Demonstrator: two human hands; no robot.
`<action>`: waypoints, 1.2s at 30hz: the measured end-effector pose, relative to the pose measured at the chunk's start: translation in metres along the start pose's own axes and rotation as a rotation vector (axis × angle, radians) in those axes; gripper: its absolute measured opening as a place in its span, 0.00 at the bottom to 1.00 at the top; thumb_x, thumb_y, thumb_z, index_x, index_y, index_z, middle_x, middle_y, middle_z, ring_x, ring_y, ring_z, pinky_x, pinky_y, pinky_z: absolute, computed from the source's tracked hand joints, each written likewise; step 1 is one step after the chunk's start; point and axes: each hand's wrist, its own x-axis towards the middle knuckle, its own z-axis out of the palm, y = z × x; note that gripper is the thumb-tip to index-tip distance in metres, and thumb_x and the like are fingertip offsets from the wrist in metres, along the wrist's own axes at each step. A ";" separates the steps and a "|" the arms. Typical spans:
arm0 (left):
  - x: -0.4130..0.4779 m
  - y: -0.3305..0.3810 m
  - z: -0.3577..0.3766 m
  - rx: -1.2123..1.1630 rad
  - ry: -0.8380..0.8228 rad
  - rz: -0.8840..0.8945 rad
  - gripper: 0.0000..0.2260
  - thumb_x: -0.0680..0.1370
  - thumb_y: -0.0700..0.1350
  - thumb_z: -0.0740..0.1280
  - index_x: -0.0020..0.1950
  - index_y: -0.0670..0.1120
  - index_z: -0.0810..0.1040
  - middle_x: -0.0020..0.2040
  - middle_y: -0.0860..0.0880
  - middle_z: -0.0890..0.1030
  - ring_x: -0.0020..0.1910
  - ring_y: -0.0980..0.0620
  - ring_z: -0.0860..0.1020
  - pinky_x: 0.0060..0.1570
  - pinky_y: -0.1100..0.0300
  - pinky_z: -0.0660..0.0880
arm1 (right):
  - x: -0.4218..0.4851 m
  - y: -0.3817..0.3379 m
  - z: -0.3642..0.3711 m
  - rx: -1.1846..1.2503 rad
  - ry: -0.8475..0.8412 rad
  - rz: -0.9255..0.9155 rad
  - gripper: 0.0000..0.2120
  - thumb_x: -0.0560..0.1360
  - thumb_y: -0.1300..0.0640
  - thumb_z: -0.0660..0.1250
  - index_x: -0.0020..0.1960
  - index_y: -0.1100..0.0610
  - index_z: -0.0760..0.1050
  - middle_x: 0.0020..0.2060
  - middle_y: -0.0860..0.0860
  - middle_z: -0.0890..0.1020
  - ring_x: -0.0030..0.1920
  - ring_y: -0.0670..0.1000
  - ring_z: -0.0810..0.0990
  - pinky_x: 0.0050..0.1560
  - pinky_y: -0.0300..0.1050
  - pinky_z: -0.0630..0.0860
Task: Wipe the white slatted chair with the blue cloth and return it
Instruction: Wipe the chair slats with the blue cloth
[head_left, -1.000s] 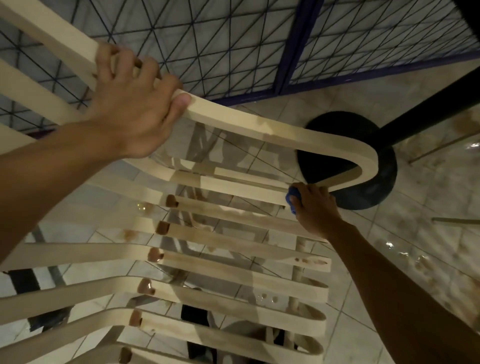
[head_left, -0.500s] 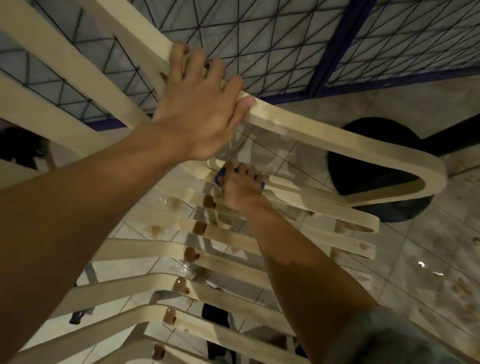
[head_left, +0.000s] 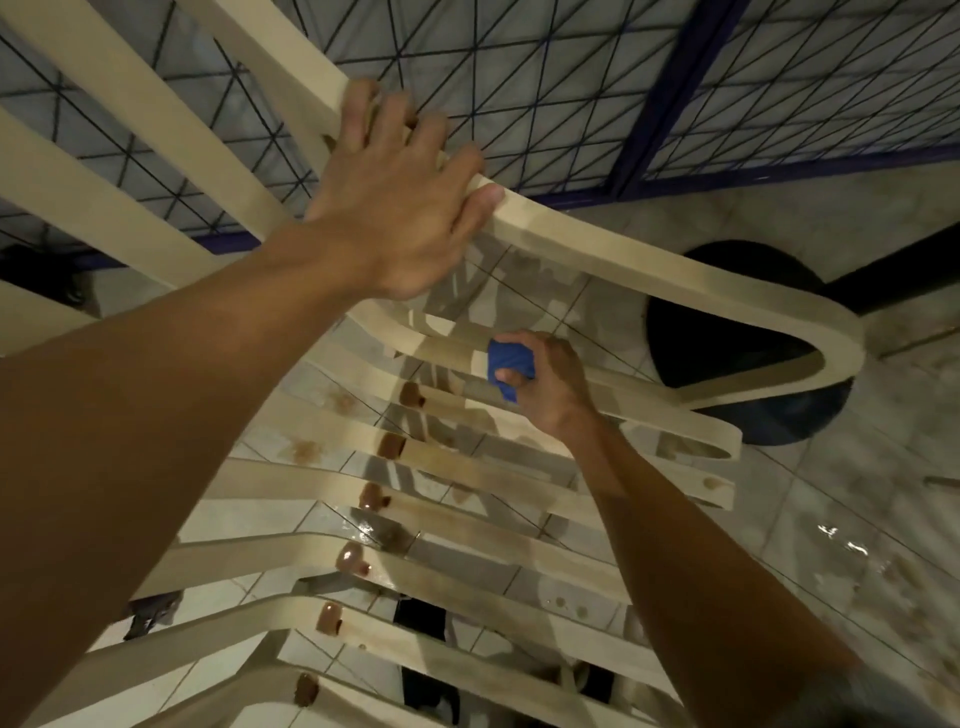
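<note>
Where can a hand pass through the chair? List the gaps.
Widest: the loop between the rail and top slat, right of the left hand. Narrower gaps run between the lower slats. Crowded where the right hand grips the cloth on the top slat.

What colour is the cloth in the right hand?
The cloth is blue; head view shows it best.

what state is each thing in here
white slatted chair, held by its top rail, brown stains on several slats
left hand, fingers curled over the top rail, gripping it
right hand, holds the blue cloth against an upper slat
blue cloth, bunched up, pressed on the slat
tiled floor, stained, with wet glints
</note>
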 end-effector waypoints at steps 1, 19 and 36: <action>-0.001 0.000 0.000 0.000 0.002 -0.006 0.28 0.82 0.60 0.43 0.62 0.44 0.74 0.58 0.37 0.74 0.62 0.36 0.66 0.69 0.38 0.52 | -0.008 0.010 -0.012 -0.013 0.000 0.005 0.19 0.76 0.60 0.70 0.65 0.50 0.75 0.61 0.53 0.77 0.62 0.54 0.75 0.62 0.43 0.70; 0.021 0.118 -0.036 -0.393 -0.194 0.082 0.29 0.77 0.65 0.45 0.72 0.53 0.69 0.69 0.45 0.73 0.69 0.38 0.65 0.70 0.42 0.52 | -0.146 0.095 -0.158 0.194 0.397 0.066 0.22 0.74 0.64 0.71 0.62 0.45 0.72 0.53 0.42 0.78 0.52 0.33 0.76 0.49 0.22 0.70; 0.013 0.164 0.004 -0.455 -0.103 0.056 0.22 0.83 0.62 0.47 0.77 0.62 0.54 0.72 0.47 0.60 0.74 0.40 0.51 0.71 0.40 0.32 | -0.178 0.153 -0.131 0.091 0.278 0.184 0.17 0.77 0.60 0.67 0.64 0.48 0.72 0.56 0.45 0.76 0.56 0.45 0.75 0.60 0.45 0.74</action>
